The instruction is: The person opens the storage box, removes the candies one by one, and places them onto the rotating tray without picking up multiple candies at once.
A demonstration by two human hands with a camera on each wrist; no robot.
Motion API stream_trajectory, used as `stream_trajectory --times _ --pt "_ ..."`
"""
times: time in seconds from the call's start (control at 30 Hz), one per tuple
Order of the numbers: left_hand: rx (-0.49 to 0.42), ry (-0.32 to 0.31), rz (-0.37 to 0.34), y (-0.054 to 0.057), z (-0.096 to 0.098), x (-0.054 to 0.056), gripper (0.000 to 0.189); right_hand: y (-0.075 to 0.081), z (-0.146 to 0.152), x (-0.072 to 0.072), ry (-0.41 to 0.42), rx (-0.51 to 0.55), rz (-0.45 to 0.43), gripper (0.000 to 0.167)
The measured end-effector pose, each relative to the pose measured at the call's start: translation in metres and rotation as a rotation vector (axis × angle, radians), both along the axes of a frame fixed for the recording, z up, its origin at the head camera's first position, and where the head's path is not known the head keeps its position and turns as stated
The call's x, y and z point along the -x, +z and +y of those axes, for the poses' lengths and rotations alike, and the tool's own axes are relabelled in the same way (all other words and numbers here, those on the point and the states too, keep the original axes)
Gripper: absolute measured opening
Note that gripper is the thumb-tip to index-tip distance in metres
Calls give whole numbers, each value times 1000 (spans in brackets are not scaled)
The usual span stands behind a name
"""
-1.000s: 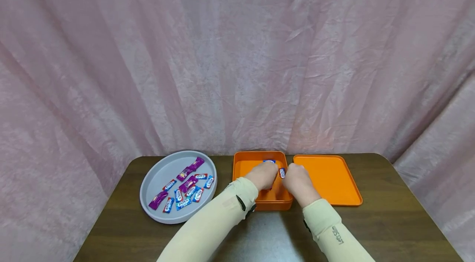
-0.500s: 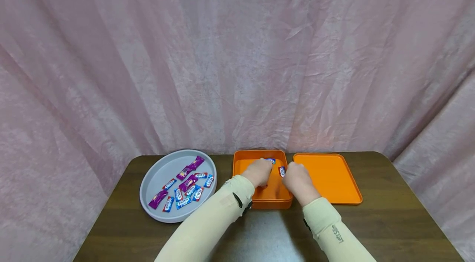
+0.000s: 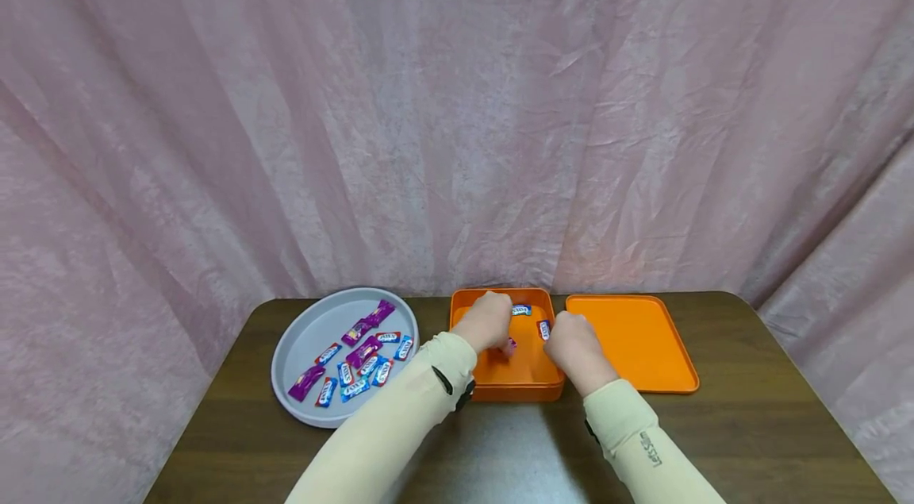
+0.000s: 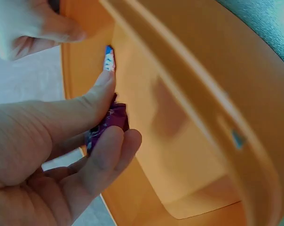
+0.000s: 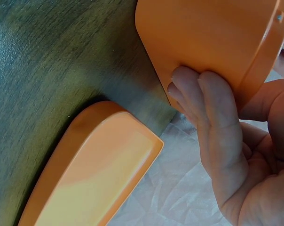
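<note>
My left hand (image 3: 489, 320) is over the left part of the orange box (image 3: 519, 393). Its thumb and fingers pinch a purple-wrapped candy (image 4: 114, 118), whose pinkish end shows below the hand in the head view. Two blue, white and red wrapped candies lie in the box: one candy (image 3: 522, 310) near the back, another candy (image 3: 544, 328) by the right wall. My right hand (image 3: 574, 347) grips that right wall. In the right wrist view its fingers (image 5: 220, 101) lie against the outside of the wall, and the thumb goes over the rim.
A round grey tray (image 3: 289, 337) at the left holds several purple and blue-white-red wrapped candies. The flat orange lid (image 3: 635, 345) lies right of the box on the brown wooden table (image 3: 757, 409). A pink curtain (image 3: 457, 131) hangs behind.
My left hand has moved left inside the box, uncovering the candy near the back. The pinched purple candy has come into sight below it. My right hand has stayed on the box wall.
</note>
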State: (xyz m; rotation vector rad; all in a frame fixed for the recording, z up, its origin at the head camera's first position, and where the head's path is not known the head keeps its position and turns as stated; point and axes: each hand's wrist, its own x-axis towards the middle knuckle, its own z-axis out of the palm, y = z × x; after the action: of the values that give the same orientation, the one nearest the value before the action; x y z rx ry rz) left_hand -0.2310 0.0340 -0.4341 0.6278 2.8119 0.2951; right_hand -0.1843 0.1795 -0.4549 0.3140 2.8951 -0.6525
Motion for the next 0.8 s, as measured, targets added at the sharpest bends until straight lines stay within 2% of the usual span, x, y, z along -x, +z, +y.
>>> stream_trajectory --times 0.27,0.5,0.63,0.8 --pt "-174 114 23 10 -15 3 25 -4 -1 -1 16 -11 17 22" --pt "-234 190 82 21 -30 4 11 -1 -1 -1 -2 9 1 24" --pt "-282 207 113 23 -39 5 7 0 -1 -1 -7 10 -16 26" --pt "-375 184 102 26 -47 4 13 2 0 -1 -12 16 -24 27"
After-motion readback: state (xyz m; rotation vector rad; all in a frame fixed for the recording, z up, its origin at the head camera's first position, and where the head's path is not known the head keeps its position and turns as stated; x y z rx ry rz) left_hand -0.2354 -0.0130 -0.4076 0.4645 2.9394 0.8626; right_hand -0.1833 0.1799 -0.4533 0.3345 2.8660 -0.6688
